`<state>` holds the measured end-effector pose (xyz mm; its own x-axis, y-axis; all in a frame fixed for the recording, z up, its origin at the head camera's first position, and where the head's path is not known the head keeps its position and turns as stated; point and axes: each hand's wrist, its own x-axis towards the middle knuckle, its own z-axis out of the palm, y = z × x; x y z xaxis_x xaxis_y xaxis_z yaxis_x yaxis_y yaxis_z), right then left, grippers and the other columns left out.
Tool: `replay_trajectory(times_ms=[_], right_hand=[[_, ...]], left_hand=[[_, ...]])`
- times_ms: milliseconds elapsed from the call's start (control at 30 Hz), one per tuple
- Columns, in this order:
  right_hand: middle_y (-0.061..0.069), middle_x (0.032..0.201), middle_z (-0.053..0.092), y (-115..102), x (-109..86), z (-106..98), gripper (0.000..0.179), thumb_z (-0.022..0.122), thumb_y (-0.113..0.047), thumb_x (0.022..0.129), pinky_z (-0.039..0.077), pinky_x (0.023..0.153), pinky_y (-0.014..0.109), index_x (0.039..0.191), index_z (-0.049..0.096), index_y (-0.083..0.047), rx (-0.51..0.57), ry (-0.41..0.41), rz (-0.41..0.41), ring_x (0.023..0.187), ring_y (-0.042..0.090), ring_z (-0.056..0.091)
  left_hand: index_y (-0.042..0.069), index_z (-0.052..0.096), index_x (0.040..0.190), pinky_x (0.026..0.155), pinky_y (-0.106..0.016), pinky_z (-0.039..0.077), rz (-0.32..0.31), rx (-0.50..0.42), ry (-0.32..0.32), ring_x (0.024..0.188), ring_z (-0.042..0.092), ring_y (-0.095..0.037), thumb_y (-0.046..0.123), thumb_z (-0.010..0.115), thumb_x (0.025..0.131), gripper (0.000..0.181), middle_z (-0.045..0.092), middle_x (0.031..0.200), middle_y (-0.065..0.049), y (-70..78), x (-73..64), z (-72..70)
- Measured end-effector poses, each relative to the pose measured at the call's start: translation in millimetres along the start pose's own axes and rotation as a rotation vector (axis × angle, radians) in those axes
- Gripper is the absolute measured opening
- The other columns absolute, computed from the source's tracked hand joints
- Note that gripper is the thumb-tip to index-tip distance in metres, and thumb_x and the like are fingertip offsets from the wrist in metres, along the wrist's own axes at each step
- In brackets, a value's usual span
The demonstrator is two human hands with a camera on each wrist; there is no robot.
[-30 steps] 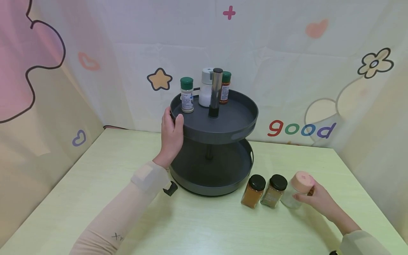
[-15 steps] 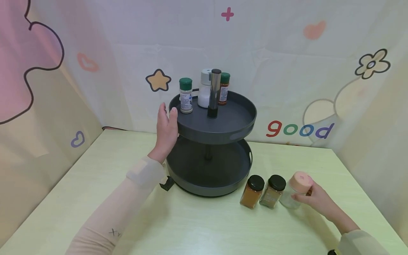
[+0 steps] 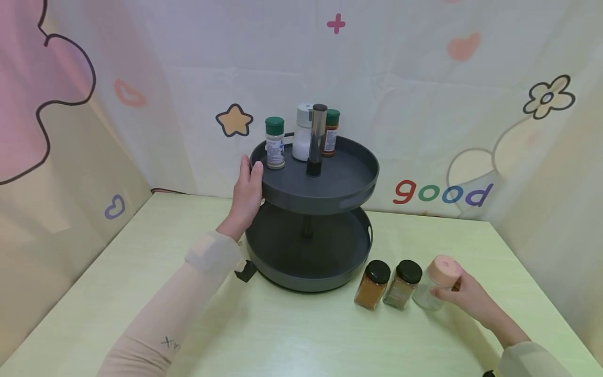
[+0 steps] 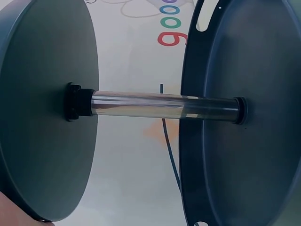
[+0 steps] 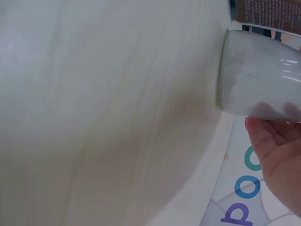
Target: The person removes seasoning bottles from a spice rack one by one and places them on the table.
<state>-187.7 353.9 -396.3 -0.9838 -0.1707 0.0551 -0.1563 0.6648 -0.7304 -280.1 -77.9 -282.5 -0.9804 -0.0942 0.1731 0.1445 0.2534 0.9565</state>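
A dark grey two-tier turntable (image 3: 325, 201) stands on the table. My left hand (image 3: 246, 198) touches the upper tier's left rim with fairly straight fingers; only a bit of that hand shows in the left wrist view, below the tier's underside (image 4: 47, 141). To the right, my right hand (image 3: 473, 301) grips a clear jar (image 3: 427, 293) with a pink lid (image 3: 445, 270). Close to the right wrist camera, fingers (image 5: 275, 141) lie along the jar's side. Left of it are two black-capped spice jars, one with orange-brown contents (image 3: 370, 292), the other greenish-tan (image 3: 399, 293).
On the upper tier stand a green-capped shaker (image 3: 275, 146), a white-capped bottle (image 3: 301, 139) and a green-capped red spice bottle (image 3: 331, 137). A metal post (image 3: 317, 131) rises from its middle. A printed cloth (image 3: 424, 104) hangs behind the pale table (image 3: 301, 335).
My left hand lifted slightly off the upper rim towards the left, then came back against it. The right hand and the pink-lidded jar have stayed in place.
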Motion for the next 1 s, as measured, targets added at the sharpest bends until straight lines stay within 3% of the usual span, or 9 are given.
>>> replay_trajectory(times_ms=[267, 1000], right_hand=[[0.016, 0.109, 0.052, 1, 0.2, 0, 0.061, 0.063, -0.014, 0.078, 0.045, 0.071, 0.017, 0.125, 0.031, 0.008, -0.011, 0.000, 0.013, 0.085, -0.009, 0.048], [0.008, 0.100, 0.053, 1, -0.4, 2, 0.059, 0.063, -0.012, 0.077, 0.045, 0.068, 0.018, 0.123, 0.032, 0.008, -0.005, 0.011, -0.007, 0.082, -0.007, 0.048]], left_hand=[[0.019, -0.001, 0.143, 0.110, -0.037, 0.014, -0.009, -0.023, -0.012, 0.137, 0.004, -0.013, 0.049, 0.024, 0.091, 0.065, 0.000, 0.150, 0.005, -1.5, -4.9, 0.1], [0.018, 0.000, 0.143, 0.110, -0.037, 0.013, 0.046, -0.035, -0.003, 0.137, 0.003, -0.012, 0.044, 0.029, 0.092, 0.064, 0.000, 0.150, 0.005, -1.1, -29.7, 5.0]])
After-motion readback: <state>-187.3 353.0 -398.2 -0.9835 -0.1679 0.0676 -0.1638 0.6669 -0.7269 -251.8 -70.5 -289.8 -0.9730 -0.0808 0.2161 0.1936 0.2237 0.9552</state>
